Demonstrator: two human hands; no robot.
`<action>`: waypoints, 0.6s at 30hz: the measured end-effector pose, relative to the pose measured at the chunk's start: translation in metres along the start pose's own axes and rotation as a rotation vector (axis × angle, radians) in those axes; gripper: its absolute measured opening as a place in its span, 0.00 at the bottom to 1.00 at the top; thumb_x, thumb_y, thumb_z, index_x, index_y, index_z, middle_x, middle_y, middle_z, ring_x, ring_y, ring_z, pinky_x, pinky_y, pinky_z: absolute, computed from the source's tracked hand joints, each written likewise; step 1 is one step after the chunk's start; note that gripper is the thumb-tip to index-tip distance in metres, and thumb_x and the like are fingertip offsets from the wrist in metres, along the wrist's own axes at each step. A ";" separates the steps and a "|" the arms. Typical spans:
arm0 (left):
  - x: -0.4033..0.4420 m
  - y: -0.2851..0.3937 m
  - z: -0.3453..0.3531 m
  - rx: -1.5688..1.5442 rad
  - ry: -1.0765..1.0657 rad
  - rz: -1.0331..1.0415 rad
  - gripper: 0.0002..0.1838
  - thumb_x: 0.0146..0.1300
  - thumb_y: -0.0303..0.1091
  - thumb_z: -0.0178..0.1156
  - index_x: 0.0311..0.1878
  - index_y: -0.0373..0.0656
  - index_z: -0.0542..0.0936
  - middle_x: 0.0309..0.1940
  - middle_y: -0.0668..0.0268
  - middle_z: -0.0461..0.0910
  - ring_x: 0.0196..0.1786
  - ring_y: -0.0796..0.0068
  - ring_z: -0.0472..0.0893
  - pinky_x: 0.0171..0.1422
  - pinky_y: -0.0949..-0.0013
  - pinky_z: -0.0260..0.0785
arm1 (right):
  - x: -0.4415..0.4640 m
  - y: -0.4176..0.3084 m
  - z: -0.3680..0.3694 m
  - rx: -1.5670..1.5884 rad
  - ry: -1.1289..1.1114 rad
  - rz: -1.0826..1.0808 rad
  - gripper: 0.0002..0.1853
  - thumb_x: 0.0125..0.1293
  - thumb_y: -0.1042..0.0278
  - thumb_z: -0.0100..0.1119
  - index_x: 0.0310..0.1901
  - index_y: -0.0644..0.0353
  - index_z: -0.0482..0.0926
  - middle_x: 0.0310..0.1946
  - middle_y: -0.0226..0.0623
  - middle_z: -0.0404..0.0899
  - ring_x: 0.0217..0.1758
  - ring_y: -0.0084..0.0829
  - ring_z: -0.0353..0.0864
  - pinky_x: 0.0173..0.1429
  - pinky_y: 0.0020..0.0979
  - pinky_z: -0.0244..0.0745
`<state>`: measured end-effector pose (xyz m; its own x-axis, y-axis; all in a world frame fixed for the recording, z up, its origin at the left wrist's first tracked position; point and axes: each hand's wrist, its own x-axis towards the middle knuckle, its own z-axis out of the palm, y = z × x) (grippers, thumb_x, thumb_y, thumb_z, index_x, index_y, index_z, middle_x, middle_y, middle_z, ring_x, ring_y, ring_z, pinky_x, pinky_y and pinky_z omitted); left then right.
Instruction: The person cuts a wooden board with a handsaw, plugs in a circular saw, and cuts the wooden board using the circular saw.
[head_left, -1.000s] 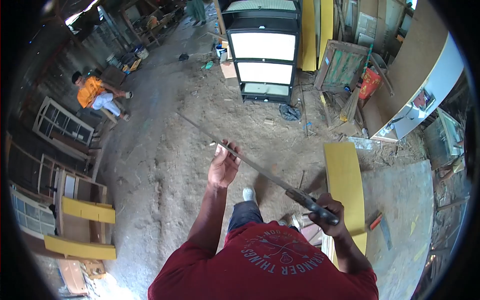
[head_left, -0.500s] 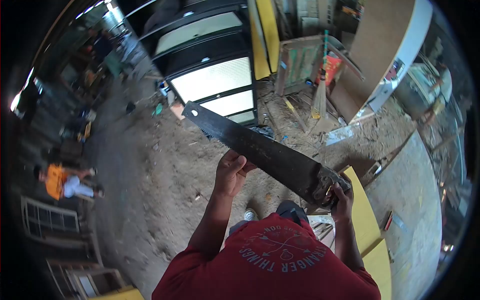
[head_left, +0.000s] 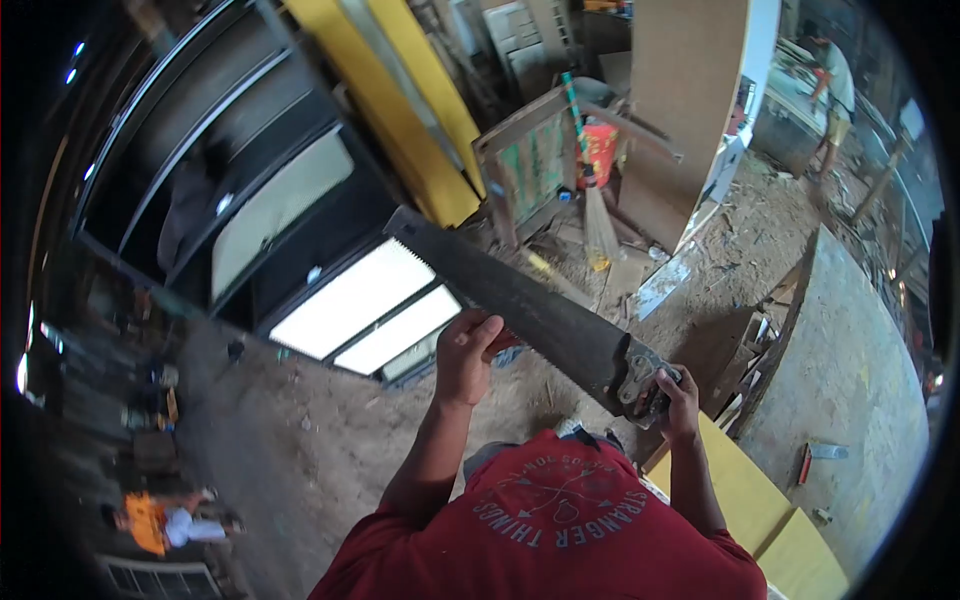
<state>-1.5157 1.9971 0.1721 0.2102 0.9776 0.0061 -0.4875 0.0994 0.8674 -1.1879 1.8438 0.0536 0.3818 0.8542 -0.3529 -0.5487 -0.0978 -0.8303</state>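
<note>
A hand saw (head_left: 530, 310) with a dark, wide blade lies slantwise in front of my chest, its tip at the upper left and its toothed edge facing down and left. My right hand (head_left: 677, 402) is closed round the handle at the lower right. Near the middle of the toothed edge, my left hand (head_left: 467, 355) pinches the blade, thumb on the near side and fingers partly hidden behind it.
A black cabinet (head_left: 300, 230) with light panels stands left, yellow boards (head_left: 400, 110) behind it. A broom (head_left: 597, 225) leans near a red bucket (head_left: 597, 150). A grey board (head_left: 850, 370) bears a small red-handled tool (head_left: 806, 463). One person (head_left: 165, 522) sits left; another (head_left: 832, 95) stands upper right.
From edge-on a second ago, the saw has turned to show its blade's flat side. The view has swung to the right, and the cabinet now appears tilted and farther left.
</note>
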 end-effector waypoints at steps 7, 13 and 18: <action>0.149 -0.035 0.046 -0.086 -0.007 -0.142 0.08 0.76 0.34 0.69 0.51 0.41 0.85 0.43 0.62 0.91 0.41 0.72 0.91 0.47 0.67 0.89 | 0.070 -0.102 -0.009 -0.872 -0.058 -0.188 0.18 0.64 0.58 0.82 0.39 0.67 0.88 0.28 0.25 0.81 0.35 0.19 0.75 0.41 0.32 0.73; 0.283 -0.119 0.099 0.001 -0.142 -0.358 0.09 0.74 0.34 0.72 0.50 0.43 0.84 0.41 0.66 0.88 0.41 0.75 0.88 0.47 0.68 0.87 | 0.118 -0.124 -0.010 -0.668 -0.155 -0.034 0.20 0.69 0.72 0.72 0.60 0.68 0.83 0.44 0.34 0.87 0.50 0.23 0.83 0.56 0.32 0.80; 0.381 -0.175 0.180 -0.026 -0.386 -0.487 0.09 0.73 0.35 0.73 0.51 0.45 0.84 0.40 0.69 0.85 0.40 0.77 0.85 0.48 0.68 0.84 | 0.161 -0.109 -0.021 -0.523 0.102 -0.176 0.30 0.63 0.75 0.66 0.68 0.69 0.76 0.48 0.33 0.85 0.49 0.25 0.83 0.56 0.31 0.80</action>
<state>-1.1972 2.3190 0.1122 0.7027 0.6818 -0.2034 -0.2779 0.5262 0.8037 -1.0510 1.9809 0.0781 0.5183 0.8296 -0.2078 -0.0380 -0.2205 -0.9747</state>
